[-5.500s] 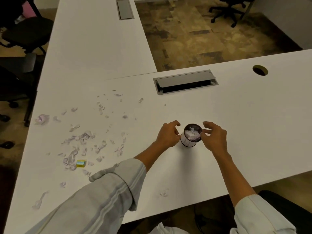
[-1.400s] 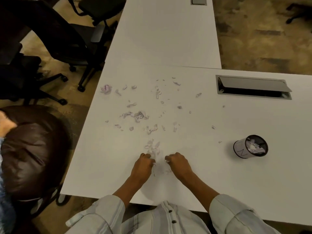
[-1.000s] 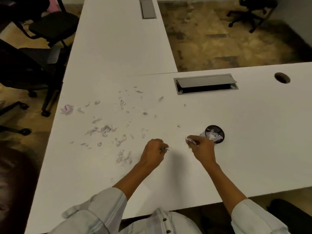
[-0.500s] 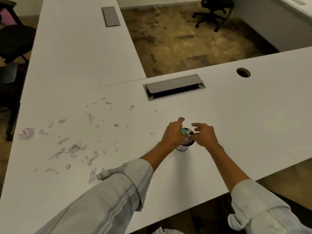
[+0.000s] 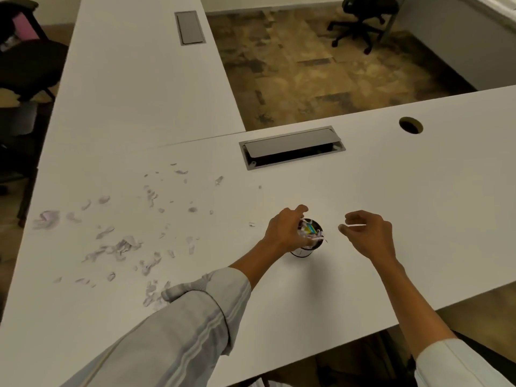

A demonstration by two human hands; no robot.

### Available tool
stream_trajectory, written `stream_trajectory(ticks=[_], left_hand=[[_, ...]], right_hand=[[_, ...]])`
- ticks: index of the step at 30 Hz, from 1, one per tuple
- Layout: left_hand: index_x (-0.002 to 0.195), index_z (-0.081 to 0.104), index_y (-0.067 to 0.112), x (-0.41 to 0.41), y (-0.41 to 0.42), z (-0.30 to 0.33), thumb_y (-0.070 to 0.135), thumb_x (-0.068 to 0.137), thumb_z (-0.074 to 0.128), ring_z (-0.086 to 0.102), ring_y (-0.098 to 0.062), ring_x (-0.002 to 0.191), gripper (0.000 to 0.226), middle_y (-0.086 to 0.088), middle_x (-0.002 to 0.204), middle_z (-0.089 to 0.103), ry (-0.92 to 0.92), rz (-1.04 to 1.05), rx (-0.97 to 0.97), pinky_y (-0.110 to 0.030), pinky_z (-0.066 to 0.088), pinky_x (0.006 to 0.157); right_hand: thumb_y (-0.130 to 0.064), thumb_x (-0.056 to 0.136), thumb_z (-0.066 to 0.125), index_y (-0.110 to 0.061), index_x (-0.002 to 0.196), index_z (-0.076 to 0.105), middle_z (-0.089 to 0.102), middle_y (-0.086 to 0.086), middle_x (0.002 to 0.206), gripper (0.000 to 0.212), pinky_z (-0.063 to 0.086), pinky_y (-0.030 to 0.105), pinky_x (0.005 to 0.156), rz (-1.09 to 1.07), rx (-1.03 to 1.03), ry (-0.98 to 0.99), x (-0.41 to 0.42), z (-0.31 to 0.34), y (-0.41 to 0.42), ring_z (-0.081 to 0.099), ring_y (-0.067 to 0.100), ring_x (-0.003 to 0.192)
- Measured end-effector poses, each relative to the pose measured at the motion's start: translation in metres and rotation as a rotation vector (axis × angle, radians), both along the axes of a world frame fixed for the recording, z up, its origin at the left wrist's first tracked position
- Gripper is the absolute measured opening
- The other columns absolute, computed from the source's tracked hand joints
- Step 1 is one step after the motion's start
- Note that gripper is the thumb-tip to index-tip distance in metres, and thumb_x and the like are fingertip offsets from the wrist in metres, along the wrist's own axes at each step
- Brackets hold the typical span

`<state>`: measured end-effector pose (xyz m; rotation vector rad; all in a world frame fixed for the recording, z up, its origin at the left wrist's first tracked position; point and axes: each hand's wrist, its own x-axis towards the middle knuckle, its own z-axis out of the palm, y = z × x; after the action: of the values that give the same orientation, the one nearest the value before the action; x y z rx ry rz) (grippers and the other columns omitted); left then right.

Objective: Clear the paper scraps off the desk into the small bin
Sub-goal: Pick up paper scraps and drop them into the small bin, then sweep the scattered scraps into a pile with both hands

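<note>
- Left hand (image 5: 287,233) curled over small bin (image 5: 305,248), fingers pressing scraps in.
- Right hand (image 5: 368,233) just beside, pinching a thin strip (image 5: 356,225), lying level.
- Bin upright on surface (image 5: 418,205); loose paper scraps (image 5: 122,247) scattered left.

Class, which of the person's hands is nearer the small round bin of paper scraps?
Left. The left hand is at the small round bin's rim, fingers over it; the right hand hovers apart, to its right.
</note>
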<state>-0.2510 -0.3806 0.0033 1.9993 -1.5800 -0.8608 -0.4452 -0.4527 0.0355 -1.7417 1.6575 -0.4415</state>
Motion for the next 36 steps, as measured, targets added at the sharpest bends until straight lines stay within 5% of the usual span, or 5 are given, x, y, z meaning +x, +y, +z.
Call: stream_trajectory(ticks=[10,15,22,32,36], left_hand=[[0.138,0.038,0.022,0.115,0.084,-0.025,0.06,0.066,0.075,0.045,-0.021,0.126,0.089,-0.004,0.14,0.044,-0.095,0.297,0.061,-0.039,0.045,0.1],[0.139,0.038,0.014,0.2,0.153,-0.04,0.063,0.064,0.075,0.025,-0.028,0.138,0.097,-0.011,0.148,0.034,-0.238,0.53,0.161,-0.047,0.039,0.108],[0.15,0.016,0.015,0.282,0.255,-0.077,0.083,0.054,0.064,0.001,-0.039,0.147,0.127,-0.019,0.16,0.005,-0.256,0.757,0.471,-0.052,0.012,0.119],[0.152,0.006,0.021,0.356,0.293,-0.099,0.089,0.053,0.056,-0.004,-0.04,0.147,0.13,-0.019,0.16,-0.004,-0.255,0.898,0.555,-0.059,0.011,0.117],[0.15,0.016,0.02,0.388,0.294,-0.092,0.086,0.051,0.053,0.003,-0.041,0.147,0.125,-0.02,0.16,0.007,-0.306,0.912,0.325,-0.058,0.013,0.117]], right_hand=[[-0.014,0.081,0.074,-0.014,0.102,0.07,0.07,-0.002,0.094,0.022,0.045,0.003,0.06,0.323,0.003,-0.153,0.12,-0.01,0.003,0.069,0.009,0.085],[-0.026,0.089,0.067,-0.008,0.132,0.054,0.059,0.013,0.133,0.049,0.045,0.023,0.093,0.487,0.11,-0.011,0.2,-0.051,0.016,0.058,0.024,0.119],[-0.054,0.094,0.045,0.002,0.149,0.014,-0.002,0.024,0.159,0.084,0.016,0.056,0.117,0.452,0.226,0.4,0.239,-0.136,0.062,-0.004,0.036,0.148],[-0.057,0.096,0.033,-0.009,0.153,-0.001,-0.014,0.009,0.161,0.082,-0.006,0.043,0.12,0.839,0.029,0.204,0.298,-0.158,0.188,-0.018,0.02,0.148],[-0.049,0.095,0.045,-0.004,0.152,0.015,0.001,0.014,0.162,0.079,0.002,0.045,0.119,0.622,-0.075,0.12,0.328,-0.145,0.124,-0.001,0.026,0.15]])
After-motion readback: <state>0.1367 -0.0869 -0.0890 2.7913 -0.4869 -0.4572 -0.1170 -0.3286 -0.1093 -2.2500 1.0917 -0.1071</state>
